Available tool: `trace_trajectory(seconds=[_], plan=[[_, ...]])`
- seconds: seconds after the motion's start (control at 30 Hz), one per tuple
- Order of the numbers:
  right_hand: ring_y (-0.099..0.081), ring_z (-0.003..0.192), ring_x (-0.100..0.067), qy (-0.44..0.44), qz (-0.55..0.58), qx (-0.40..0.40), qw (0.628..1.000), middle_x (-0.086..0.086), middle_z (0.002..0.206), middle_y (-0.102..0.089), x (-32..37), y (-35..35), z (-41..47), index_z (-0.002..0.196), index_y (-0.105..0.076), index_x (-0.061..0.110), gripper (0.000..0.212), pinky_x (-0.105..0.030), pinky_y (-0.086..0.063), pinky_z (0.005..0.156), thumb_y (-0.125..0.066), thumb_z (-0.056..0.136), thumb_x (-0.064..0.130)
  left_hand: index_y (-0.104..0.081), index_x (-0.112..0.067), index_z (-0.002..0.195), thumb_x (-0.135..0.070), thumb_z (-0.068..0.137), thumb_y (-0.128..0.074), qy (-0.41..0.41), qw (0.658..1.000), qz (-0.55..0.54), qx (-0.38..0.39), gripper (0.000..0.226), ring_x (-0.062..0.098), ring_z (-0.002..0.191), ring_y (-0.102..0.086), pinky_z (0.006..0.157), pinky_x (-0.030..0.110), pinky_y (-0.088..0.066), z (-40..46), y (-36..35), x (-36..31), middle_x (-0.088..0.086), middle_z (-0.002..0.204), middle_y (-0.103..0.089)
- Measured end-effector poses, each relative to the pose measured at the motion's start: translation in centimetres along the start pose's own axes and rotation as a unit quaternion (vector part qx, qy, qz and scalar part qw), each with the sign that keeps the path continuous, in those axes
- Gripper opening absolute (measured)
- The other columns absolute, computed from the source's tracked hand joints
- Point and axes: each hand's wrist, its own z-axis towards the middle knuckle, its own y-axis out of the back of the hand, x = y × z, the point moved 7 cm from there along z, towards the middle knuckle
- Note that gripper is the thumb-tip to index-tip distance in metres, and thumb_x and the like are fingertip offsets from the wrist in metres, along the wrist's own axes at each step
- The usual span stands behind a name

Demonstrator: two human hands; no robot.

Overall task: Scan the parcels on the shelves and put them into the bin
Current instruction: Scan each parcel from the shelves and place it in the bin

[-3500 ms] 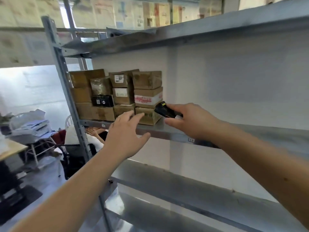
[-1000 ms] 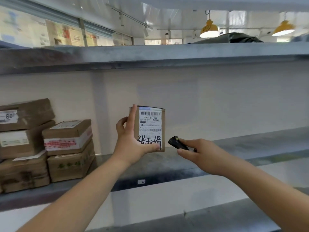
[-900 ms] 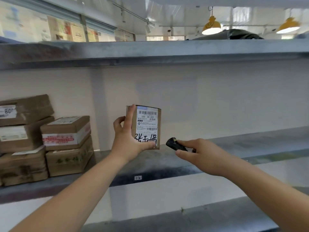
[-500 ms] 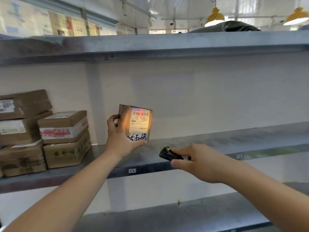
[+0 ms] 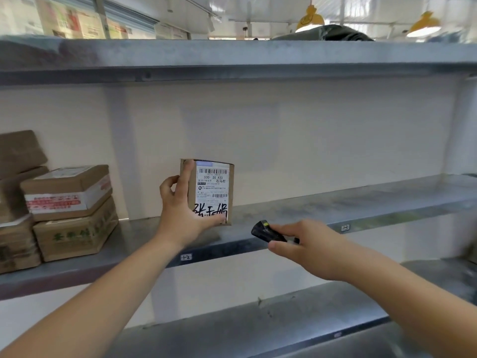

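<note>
My left hand (image 5: 180, 213) grips a small parcel (image 5: 210, 191), held upright above the middle shelf (image 5: 361, 202). Index finger lies straight up its left face, thumb clamps the lower front edge over the handwritten black characters; other fingers curl behind, out of sight. White label with barcodes faces me.

My right hand (image 5: 309, 246) holds a black scanner (image 5: 267, 232), fingers curled round its body, nose aimed up-left toward the label. Scanner sits below and right of the parcel, near it but apart.

Stacked cardboard boxes (image 5: 69, 210) rest on the same shelf, far left.
</note>
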Motion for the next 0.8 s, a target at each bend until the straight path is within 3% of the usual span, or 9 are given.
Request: trace_trajectory(seconds=[0.07,0.13,0.3,0.4,0.47,0.53,0.63,0.73,0.8], plan=[[-0.044,0.045,-0.005,-0.021,0.015,-0.029,0.999,0.012,0.055,-0.053,-1.2,0.2,-0.6,0.142,-0.053,0.054,0.048,-0.019,-0.031,0.045,-0.054,0.096,0.065,-0.007,-0.074,0.149,-0.036,0.052,-0.105,-0.001,0.999,-0.037,0.011,0.142,-0.034,0.117,-0.023,0.1,-0.002,-0.018,-0.6,-1.1,-1.2,-0.005,0.147,-0.022],[-0.046,0.046,-0.005,-0.044,0.026,-0.057,0.997,0.013,0.056,-0.058,-2.4,0.2,-1.4,0.145,-0.052,0.051,0.05,-0.018,-0.031,0.044,-0.055,0.096,0.064,-0.009,-0.07,0.152,-0.036,0.052,-0.105,0.005,0.997,-0.077,0.026,0.143,-0.04,0.115,-0.016,0.103,0.005,-0.021,-1.5,-2.3,-2.2,-0.007,0.146,-0.025],[-0.047,0.045,-0.004,-0.1,0.073,-0.114,0.986,0.012,0.062,-0.063,-4.9,-1.3,-4.3,0.15,-0.048,0.047,0.056,-0.017,-0.032,0.043,-0.06,0.096,0.059,-0.01,-0.074,0.15,-0.044,0.045,-0.106,0.017,0.976,-0.187,0.109,0.145,-0.009,0.143,-0.027,0.118,0.035,-0.033,-5.0,-5.4,-4.4,-0.017,0.153,-0.029],[-0.052,0.047,-0.004,-0.144,0.081,-0.139,0.976,0.014,0.069,-0.068,-6.0,-2.8,-7.1,0.146,-0.051,0.051,0.052,-0.017,-0.037,0.042,-0.061,0.095,0.058,-0.013,-0.076,0.149,-0.046,0.04,-0.107,0.042,0.943,-0.27,0.193,0.147,0.014,0.145,-0.045,0.113,0.053,-0.046,-8.3,-8.1,-4.8,-0.017,0.159,-0.037],[-0.054,0.049,-0.003,-0.18,0.078,-0.15,0.969,0.021,0.071,-0.068,-6.8,-4.2,-9.7,0.142,-0.052,0.054,0.047,-0.016,-0.038,0.044,-0.06,0.095,0.058,-0.015,-0.078,0.146,-0.047,0.039,-0.108,0.064,0.919,-0.306,0.24,0.145,0.019,0.141,-0.053,0.109,0.056,-0.05,-10.7,-9.8,-4.6,-0.012,0.158,-0.045],[-0.053,0.049,-0.002,-0.231,0.074,-0.153,0.958,0.013,0.066,-0.065,-7.6,-6.1,-12.8,0.14,-0.052,0.056,0.046,-0.016,-0.035,0.044,-0.06,0.095,0.059,-0.016,-0.075,0.149,-0.046,0.039,-0.108,0.069,0.908,-0.307,0.275,0.146,0.017,0.143,-0.05,0.112,0.054,-0.048,-13.2,-11.2,-4.3,-0.011,0.158,-0.044],[-0.055,0.053,0.0,-0.315,0.055,-0.146,0.936,0.009,0.074,-0.067,-8.5,-9.7,-17.5,0.145,-0.051,0.05,0.054,-0.022,-0.042,0.05,-0.059,0.094,0.062,-0.018,-0.071,0.151,-0.04,0.039,-0.106,0.071,0.891,-0.306,0.329,0.145,0.013,0.143,-0.048,0.114,0.05,-0.047,-17.3,-13.4,-3.7,-0.008,0.157,-0.04],[-0.062,0.069,0.005,-0.38,0.063,-0.142,0.912,0.016,0.094,-0.072,-8.3,-13.5,-22.0,0.151,-0.047,0.045,0.06,-0.022,-0.052,0.063,-0.058,0.094,0.062,-0.022,-0.072,0.15,-0.033,0.04,-0.106,0.09,0.857,-0.319,0.395,0.144,0.017,0.14,-0.053,0.109,0.054,-0.051,-21.4,-15.5,-3.0,-0.008,0.157,-0.041],[-0.065,0.082,-0.001,-0.423,0.057,-0.157,0.891,0.013,0.11,-0.072,-8.1,-15.3,-24.9,0.153,-0.045,0.043,0.064,-0.028,-0.055,0.073,-0.059,0.093,0.062,-0.021,-0.072,0.15,-0.033,0.041,-0.106,0.095,0.838,-0.319,0.433,0.144,0.015,0.138,-0.054,0.109,0.054,-0.051,-23.9,-16.8,-2.8,-0.009,0.156,-0.041]])
